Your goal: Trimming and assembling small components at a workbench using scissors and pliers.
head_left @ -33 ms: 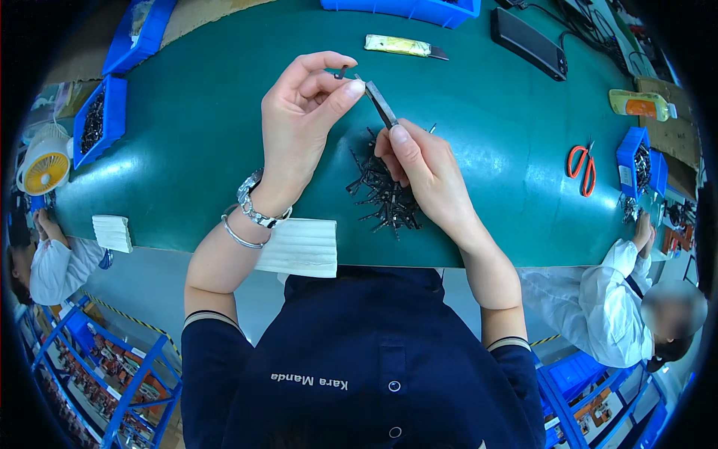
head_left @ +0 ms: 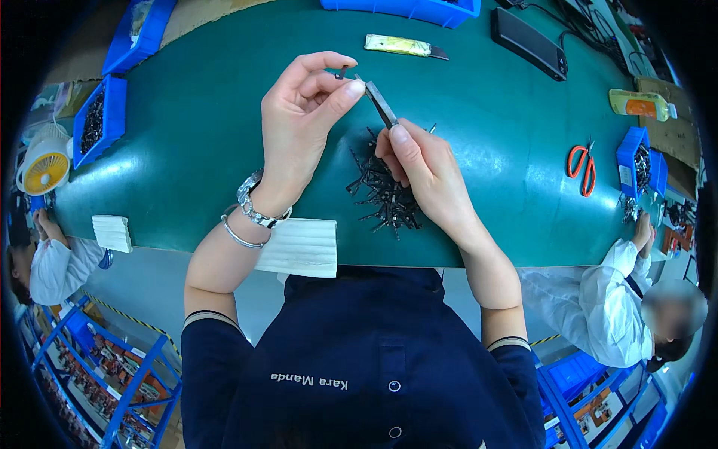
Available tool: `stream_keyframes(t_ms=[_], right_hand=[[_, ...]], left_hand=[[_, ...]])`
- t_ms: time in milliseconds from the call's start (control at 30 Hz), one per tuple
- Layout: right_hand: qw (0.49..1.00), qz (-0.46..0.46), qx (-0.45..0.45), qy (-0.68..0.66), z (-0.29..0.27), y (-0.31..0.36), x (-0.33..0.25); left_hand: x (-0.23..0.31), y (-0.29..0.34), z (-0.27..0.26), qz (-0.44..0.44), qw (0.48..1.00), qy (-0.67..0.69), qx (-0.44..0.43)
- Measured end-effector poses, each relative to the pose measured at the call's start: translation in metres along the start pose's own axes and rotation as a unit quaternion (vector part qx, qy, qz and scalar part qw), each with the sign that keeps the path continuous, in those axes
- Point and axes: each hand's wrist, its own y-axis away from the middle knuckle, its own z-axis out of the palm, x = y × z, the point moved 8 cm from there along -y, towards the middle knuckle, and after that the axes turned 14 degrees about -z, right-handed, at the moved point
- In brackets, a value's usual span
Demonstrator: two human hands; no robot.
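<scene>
Above the green table my left hand (head_left: 307, 97) is raised, its thumb and fingers pinching a small dark hooked part (head_left: 342, 72). My right hand (head_left: 422, 168) grips a slim grey metal tool (head_left: 382, 103), whose far end reaches my left thumb tip. Most of that tool's handle is hidden in my palm, so its exact kind is unclear. Under and beside my right hand lies a loose pile of thin black parts (head_left: 385, 198), partly covered by the hand.
A folded whitish cloth (head_left: 303, 247) lies by the near edge. Farther off are a yellow-handled cutter (head_left: 404, 46), a black device (head_left: 528, 43) and red-handled scissors (head_left: 582, 170). Blue bins (head_left: 114, 112) stand left, others right. Co-workers' sleeves (head_left: 598, 299) show at both sides.
</scene>
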Motion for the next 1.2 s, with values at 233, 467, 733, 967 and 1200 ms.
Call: stream_keyframes(t_ms=[233, 467, 733, 967, 1200], right_hand=[[1.0, -0.025, 0.003, -0.015, 0.002, 0.0, 0.003], [1.0, -0.01, -0.006, -0.002, 0.002, -0.001, 0.003], [0.993, -0.037, 0.029, 0.113, -0.004, -0.002, -0.004], [0.992, -0.049, 0.057, 0.1, -0.005, -0.003, -0.006], [0.987, 0.016, 0.075, -0.138, -0.004, -0.001, 0.007]], left_hand=[[-0.002, 0.001, 0.0, 0.006, 1.0, 0.001, 0.002], [-0.002, 0.001, 0.001, -0.004, 1.0, 0.011, 0.005], [-0.002, 0.005, 0.0, 0.007, 1.0, 0.014, 0.025], [0.001, 0.006, -0.002, 0.012, 0.999, -0.002, 0.034], [-0.014, 0.005, 0.016, -0.064, 0.996, 0.038, -0.055]])
